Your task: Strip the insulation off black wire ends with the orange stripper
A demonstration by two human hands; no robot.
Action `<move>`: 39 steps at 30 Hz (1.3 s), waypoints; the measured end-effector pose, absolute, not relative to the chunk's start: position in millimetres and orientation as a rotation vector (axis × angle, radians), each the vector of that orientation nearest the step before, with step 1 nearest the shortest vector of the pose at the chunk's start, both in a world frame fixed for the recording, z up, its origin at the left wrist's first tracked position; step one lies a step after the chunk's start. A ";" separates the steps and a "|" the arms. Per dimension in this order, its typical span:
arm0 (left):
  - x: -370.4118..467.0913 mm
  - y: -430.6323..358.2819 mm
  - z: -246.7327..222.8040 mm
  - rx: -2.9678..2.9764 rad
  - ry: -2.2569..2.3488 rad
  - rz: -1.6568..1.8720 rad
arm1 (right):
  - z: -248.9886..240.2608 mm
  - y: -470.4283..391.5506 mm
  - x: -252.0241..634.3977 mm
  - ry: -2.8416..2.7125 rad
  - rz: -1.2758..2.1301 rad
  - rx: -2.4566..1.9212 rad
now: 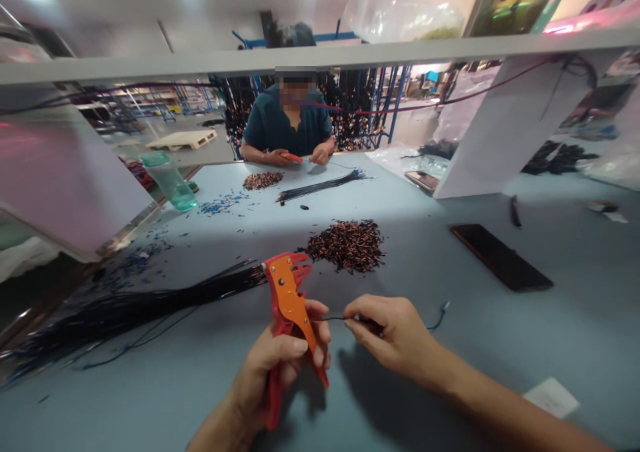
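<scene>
My left hand (287, 359) is wrapped round the handles of a red and orange wire stripper (289, 292), whose jaws point up and away from me. In my right hand (390, 329), thumb and fingers pinch a thin black wire (331, 318). One end of it runs left to the fingers of my left hand; on the other side a blue-tipped end (444, 311) sticks out past my wrist. Left of the stripper lies a long bundle of black wires (150, 309). Just beyond the jaws is a heap of short dark and copper-coloured offcuts (347, 245).
Across the table a co-worker (287, 122) holds a red tool. Before them lie a wire bundle (320, 185), copper bits (263, 180) and blue bits (223, 202). A green bottle (173, 182) stands left, a black phone (500, 257) lies right. A shelf (320, 53) spans above.
</scene>
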State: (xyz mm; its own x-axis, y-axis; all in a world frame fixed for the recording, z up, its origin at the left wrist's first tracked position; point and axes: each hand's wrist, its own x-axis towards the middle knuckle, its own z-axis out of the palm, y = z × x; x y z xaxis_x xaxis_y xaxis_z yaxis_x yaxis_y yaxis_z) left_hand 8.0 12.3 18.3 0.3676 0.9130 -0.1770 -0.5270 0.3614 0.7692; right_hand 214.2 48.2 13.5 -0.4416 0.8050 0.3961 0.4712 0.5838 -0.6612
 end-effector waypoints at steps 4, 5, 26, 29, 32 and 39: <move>8.4 11.5 17.1 0.726 0.684 1.009 | 11.9 47.4 215.2 -2.138 0.585 -1.009; 8.6 11.3 16.3 0.746 0.686 1.010 | 11.6 47.5 215.4 -2.147 0.594 -0.998; 7.0 12.2 9.1 0.708 0.670 0.970 | 5.2 44.2 209.8 -2.346 0.027 -0.758; 6.9 12.5 8.2 0.704 0.660 0.981 | 4.1 44.9 209.2 -2.323 -0.023 -0.735; 6.9 13.1 8.3 0.705 0.682 0.980 | 4.0 45.1 209.5 -2.294 0.085 -0.774; 6.1 15.2 10.0 0.716 0.672 0.963 | 13.3 45.5 213.8 -2.109 0.572 -0.908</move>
State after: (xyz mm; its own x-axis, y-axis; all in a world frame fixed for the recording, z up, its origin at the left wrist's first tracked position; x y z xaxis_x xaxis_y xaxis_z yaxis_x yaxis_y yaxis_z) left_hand 6.1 15.2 10.0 0.4123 0.8919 -0.1857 -0.4818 0.3865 0.7865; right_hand 213.8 45.5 13.3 -0.4614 0.7554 0.4653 0.4170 0.6475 -0.6378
